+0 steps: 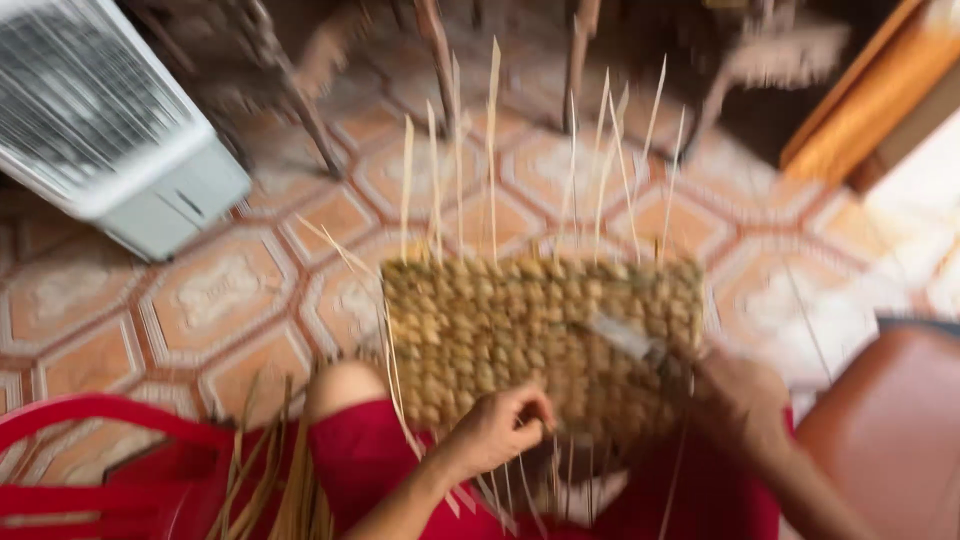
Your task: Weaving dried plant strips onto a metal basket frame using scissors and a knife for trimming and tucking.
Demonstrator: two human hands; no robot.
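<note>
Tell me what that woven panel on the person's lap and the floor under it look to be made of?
Woven panel: apparently dried plant fibre, straw or rush; tan, matte, chunky braided weave with thin loose strips standing up from its top edge. Floor: probably ceramic tile; terracotta and cream patterned shapes with pale joint lines, slightly glossy. Blur leaves both uncertain.

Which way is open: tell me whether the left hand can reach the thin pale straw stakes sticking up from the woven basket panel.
Probably yes: the left hand grips the panel's lower edge, and nothing lies between it and the stakes.
</note>
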